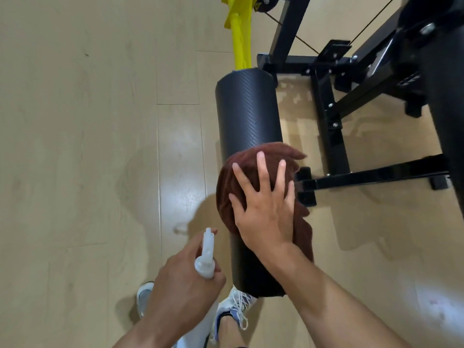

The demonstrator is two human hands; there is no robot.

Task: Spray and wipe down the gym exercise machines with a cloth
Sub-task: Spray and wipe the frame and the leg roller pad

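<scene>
A pale wood-plank floor (pixel 88 146) carries a black steel machine frame (pixel 326 109). The right hand (pixel 263 209), fingers (pixel 261 167) spread flat, presses a brown cloth (pixel 226 197) onto the black roller pad (pixel 246 111). The cloth appears soft and limp, and likely bunches; palm pressure suits it. The left hand (pixel 185 277) grips a white spray bottle (pixel 206 259), probably light.
</scene>
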